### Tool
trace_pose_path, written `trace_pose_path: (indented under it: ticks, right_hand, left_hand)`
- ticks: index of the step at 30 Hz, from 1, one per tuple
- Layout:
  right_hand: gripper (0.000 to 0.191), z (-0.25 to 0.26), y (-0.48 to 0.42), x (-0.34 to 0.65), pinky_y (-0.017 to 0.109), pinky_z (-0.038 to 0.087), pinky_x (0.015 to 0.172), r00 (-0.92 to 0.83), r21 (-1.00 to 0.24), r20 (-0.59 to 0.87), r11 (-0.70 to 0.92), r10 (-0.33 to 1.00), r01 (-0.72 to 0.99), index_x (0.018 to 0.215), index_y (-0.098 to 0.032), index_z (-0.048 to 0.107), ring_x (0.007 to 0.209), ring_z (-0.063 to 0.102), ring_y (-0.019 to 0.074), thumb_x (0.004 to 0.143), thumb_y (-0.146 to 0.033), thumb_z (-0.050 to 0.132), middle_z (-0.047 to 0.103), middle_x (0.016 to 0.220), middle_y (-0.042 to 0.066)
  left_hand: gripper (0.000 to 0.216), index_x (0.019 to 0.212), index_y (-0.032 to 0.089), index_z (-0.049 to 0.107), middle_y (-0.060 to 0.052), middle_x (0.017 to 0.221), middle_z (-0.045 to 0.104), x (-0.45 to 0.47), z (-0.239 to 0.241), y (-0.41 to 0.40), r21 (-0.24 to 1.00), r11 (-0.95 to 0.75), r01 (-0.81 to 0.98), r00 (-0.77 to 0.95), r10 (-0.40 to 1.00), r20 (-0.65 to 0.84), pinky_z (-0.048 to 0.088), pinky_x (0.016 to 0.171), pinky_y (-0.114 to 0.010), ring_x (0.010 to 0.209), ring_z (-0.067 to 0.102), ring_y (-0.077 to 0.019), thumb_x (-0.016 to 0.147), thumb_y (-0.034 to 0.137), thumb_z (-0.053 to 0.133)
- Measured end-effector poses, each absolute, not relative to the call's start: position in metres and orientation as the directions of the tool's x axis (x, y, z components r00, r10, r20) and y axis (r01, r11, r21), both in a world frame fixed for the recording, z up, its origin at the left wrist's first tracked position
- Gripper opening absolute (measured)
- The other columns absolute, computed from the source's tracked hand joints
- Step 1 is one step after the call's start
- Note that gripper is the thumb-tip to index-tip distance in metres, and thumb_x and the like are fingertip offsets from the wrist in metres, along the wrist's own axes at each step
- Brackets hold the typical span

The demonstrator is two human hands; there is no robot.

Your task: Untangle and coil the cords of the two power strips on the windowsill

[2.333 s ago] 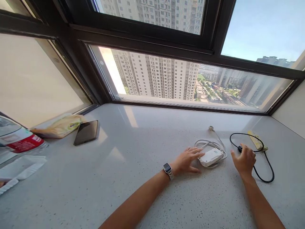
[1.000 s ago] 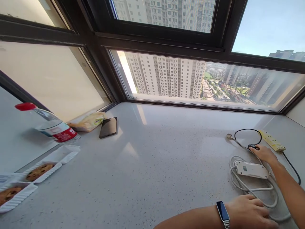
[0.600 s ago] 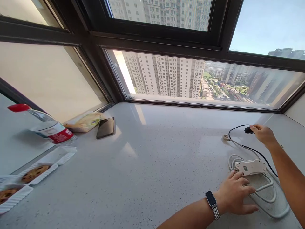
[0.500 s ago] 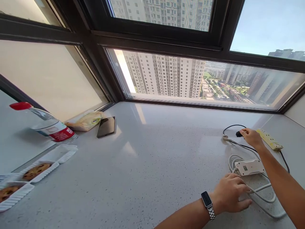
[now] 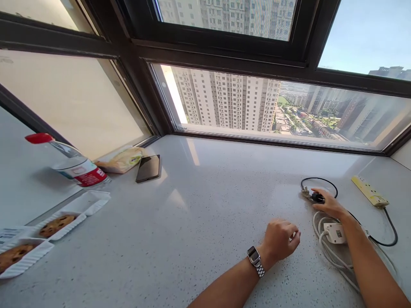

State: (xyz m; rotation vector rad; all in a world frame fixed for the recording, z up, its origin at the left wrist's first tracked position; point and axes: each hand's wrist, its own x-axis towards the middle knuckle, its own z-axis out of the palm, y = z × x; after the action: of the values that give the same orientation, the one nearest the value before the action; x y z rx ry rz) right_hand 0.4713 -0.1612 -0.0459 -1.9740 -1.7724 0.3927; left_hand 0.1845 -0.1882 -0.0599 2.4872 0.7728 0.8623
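My right hand [image 5: 330, 207] lies on the pale stone sill with its fingers closed on a black plug [image 5: 318, 197]. The plug's black cord [image 5: 387, 239] loops round to a yellow power strip [image 5: 369, 191] at the right. A white power strip [image 5: 335, 231] with a coiled white cord [image 5: 327, 252] sits partly under my right forearm. The white cord's plug [image 5: 305, 192] rests just left of the black plug. My left hand [image 5: 281, 242], with a watch on the wrist, hovers left of the white cord, fingers curled in and apparently holding nothing.
A dark phone [image 5: 148, 168] and a yellow snack packet [image 5: 123, 159] lie at the far left of the sill [image 5: 205, 205]. A water bottle [image 5: 69, 162] with a red cap lies nearby. White trays with cookies [image 5: 54, 225] sit at the left edge. Windows run along the back.
My right hand has brought the black plug down and left, next to the white cord's plug. My left hand has come off the white cord and curled up.
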Motion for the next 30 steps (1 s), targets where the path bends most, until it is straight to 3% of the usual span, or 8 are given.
trace_pose_path:
  ticks: [3,5,8,10,14,18,26,30]
  right_hand:
    - [0.034,-0.051,-0.166,0.471,0.034,0.046,0.078,0.162,-0.448,0.087,-0.106,0.983,0.888,0.096,-0.016,0.066,0.089,0.062,0.0263,0.070,-0.033,0.055,0.068,0.095,0.010]
    - [0.029,-0.050,-0.167,0.468,0.033,0.046,0.070,0.208,-0.386,0.210,-0.114,0.955,0.915,0.087,-0.017,0.067,0.082,0.062,0.0270,0.075,-0.039,0.051,0.068,0.089,0.012]
    - [0.034,-0.048,-0.168,0.462,0.032,0.044,0.067,0.254,-0.348,0.408,-0.107,0.877,0.931,0.091,-0.016,0.065,0.083,0.062,0.0276,0.081,-0.043,0.048,0.068,0.090,0.013]
    - [0.028,-0.046,-0.168,0.458,0.030,0.043,0.065,0.231,-0.310,0.375,-0.113,0.898,0.944,0.091,-0.017,0.065,0.081,0.062,0.0260,0.080,-0.038,0.050,0.067,0.086,0.011]
    - [0.016,-0.044,-0.168,0.452,0.027,0.039,0.062,0.197,-0.221,0.152,-0.161,0.969,0.962,0.085,-0.019,0.065,0.078,0.060,0.0222,0.077,-0.027,0.053,0.066,0.083,0.008]
    - [0.012,-0.045,-0.168,0.452,0.026,0.035,0.059,0.235,-0.158,0.126,-0.214,0.964,0.964,0.077,-0.018,0.062,0.073,0.057,0.0201,0.079,-0.023,0.051,0.064,0.077,0.007]
    - [0.019,-0.052,-0.170,0.458,0.030,0.035,0.058,0.153,-0.148,0.443,-0.096,0.883,0.984,0.074,-0.019,0.059,0.071,0.055,0.0237,0.082,-0.028,0.044,0.062,0.074,0.010]
    - [0.029,-0.051,-0.168,0.457,0.033,0.041,0.063,0.218,-0.230,0.629,-0.089,0.746,0.969,0.078,-0.018,0.059,0.075,0.058,0.0257,0.085,-0.040,0.042,0.064,0.077,0.012]
  left_hand:
    - [0.025,0.061,0.017,0.062,0.000,0.054,0.063,0.185,-0.058,-0.186,0.523,-0.759,0.389,0.639,0.631,0.440,0.030,0.049,-0.024,0.048,0.052,-0.0105,0.083,0.023,0.051]
    - [0.029,0.060,0.017,0.062,-0.001,0.051,0.061,0.183,-0.056,-0.183,0.527,-0.749,0.402,0.618,0.647,0.447,0.026,0.047,-0.024,0.045,0.049,-0.0097,0.084,0.024,0.048]
    - [0.028,0.061,0.016,0.062,-0.001,0.050,0.060,0.181,-0.055,-0.181,0.534,-0.732,0.423,0.586,0.671,0.455,0.024,0.047,-0.023,0.045,0.048,-0.0094,0.084,0.024,0.048]
    - [0.026,0.061,0.017,0.062,-0.001,0.051,0.060,0.182,-0.055,-0.180,0.538,-0.727,0.426,0.578,0.677,0.456,0.024,0.048,-0.023,0.046,0.049,-0.0094,0.083,0.024,0.049]
    - [0.026,0.062,0.017,0.062,-0.001,0.053,0.062,0.183,-0.055,-0.182,0.549,-0.728,0.411,0.591,0.671,0.448,0.024,0.049,-0.023,0.047,0.050,-0.0096,0.083,0.024,0.050]
    - [0.027,0.062,0.017,0.063,-0.001,0.054,0.063,0.183,-0.054,-0.183,0.555,-0.720,0.417,0.599,0.677,0.428,0.023,0.048,-0.023,0.047,0.051,-0.0098,0.084,0.025,0.049]
    - [0.029,0.066,0.017,0.066,-0.002,0.054,0.063,0.184,-0.053,-0.183,0.538,-0.705,0.461,0.609,0.693,0.386,0.018,0.047,-0.024,0.046,0.051,-0.0099,0.085,0.029,0.048]
    - [0.030,0.067,0.017,0.067,-0.002,0.054,0.063,0.184,-0.053,-0.182,0.545,-0.692,0.474,0.597,0.707,0.379,0.017,0.047,-0.023,0.047,0.051,-0.0101,0.085,0.030,0.048]
